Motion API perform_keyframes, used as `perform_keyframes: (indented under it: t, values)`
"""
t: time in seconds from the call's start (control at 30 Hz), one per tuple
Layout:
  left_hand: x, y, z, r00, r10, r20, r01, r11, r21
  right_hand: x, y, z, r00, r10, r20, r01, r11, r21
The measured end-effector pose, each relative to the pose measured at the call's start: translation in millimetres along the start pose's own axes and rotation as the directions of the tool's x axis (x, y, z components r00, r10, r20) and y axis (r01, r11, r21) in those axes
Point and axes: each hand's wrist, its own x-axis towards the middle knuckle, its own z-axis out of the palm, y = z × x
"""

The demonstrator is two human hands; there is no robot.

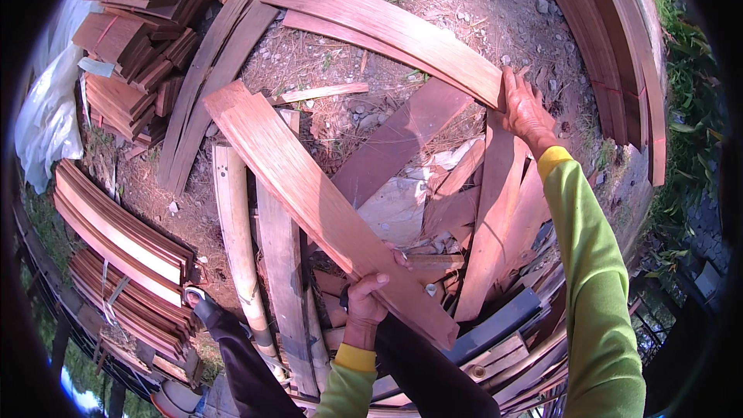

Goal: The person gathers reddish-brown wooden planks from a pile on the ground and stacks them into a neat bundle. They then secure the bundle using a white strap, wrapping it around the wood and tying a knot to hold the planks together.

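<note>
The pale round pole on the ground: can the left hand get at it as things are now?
Probably not at once: the left hand grips a long reddish plank. The pale pole lies uncovered just to its left.

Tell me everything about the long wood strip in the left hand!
The long wood strip is a thin, flat, reddish-brown slat with fine straight grain, paler along one edge. It slants from upper left down to lower right, lifted above the pile of scrap boards. Its far end looks cut square. The left hand grips it near the lower end, fingers curled over its edge and the thumb on top. The right hand holds a different strip.
</note>
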Motion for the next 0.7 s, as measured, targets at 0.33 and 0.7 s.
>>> perform_keyframes:
  t: [0.33, 0.7]
  values:
    - [-31, 8, 27, 0.999, -0.021, 0.041, 0.024, 0.996, -0.085, -179, -74, -59, 0.996, -0.088, 0.026, 0.039, 0.665, 0.746]
    - [-110, 9, 10, 0.996, -0.059, -0.067, 0.058, 0.998, -0.015, -373, -174, -149, 0.948, -0.159, 0.274, -0.201, 0.368, 0.908]
